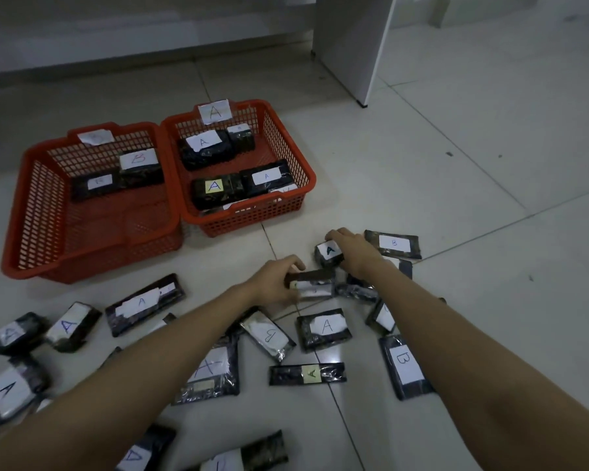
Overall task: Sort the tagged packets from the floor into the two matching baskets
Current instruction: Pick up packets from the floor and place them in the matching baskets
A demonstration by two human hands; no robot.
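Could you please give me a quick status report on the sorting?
Both hands down on floor packets: left hand grips one with unreadable tag, right hand grips an A packet. A basket part filled, B basket holds two. Nothing blocking.

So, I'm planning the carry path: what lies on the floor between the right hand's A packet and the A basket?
Head view: only bare tile lies between the A packet the right hand grips and the A basket.
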